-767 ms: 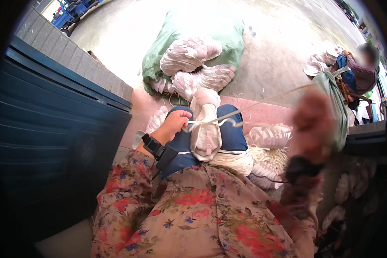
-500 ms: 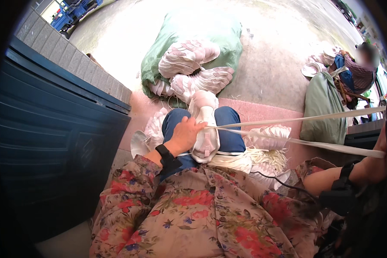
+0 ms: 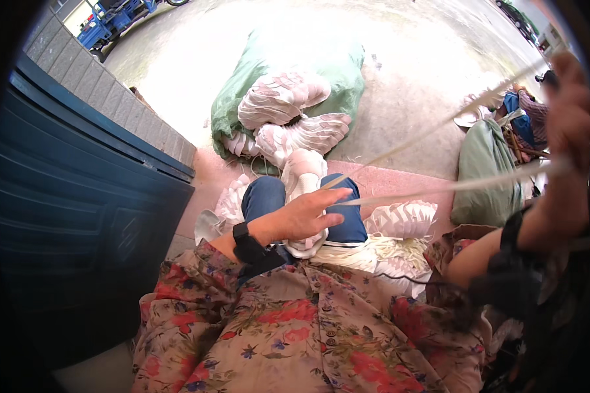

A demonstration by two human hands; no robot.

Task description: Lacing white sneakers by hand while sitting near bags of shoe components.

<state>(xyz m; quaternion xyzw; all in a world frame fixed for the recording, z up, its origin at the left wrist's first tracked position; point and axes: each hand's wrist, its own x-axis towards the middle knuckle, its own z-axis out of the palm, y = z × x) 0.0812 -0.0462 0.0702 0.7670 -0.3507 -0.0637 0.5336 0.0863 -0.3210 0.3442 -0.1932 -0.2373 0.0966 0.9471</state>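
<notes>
A white and pale pink shoe upper (image 3: pixel 303 171) rests between my knees, partly covered by my left hand (image 3: pixel 306 215). That hand lies over it with fingers stretched and the thumb apart. Two strands of a long cream shoelace (image 3: pixel 432 192) run from beside its fingers out to the right. At the far right, my right hand (image 3: pixel 570 121) is raised and smeared by motion, its fingers closed round the strands. Exactly where the lace enters the upper is hidden under my left hand.
A green sack (image 3: pixel 288 72) with stacked shoe uppers (image 3: pixel 285 98) stands ahead. More uppers (image 3: pixel 403 218) and a bundle of cream laces (image 3: pixel 400 249) lie right of my knees. A blue door (image 3: pixel 92 216) is on the left. Another sack (image 3: pixel 488 173) stands right, near a seated person (image 3: pixel 534 118).
My right hand has risen, swinging the lace strands upward and spreading them apart. My left hand has shifted right and slightly down across the upper, its fingers now stretched out.
</notes>
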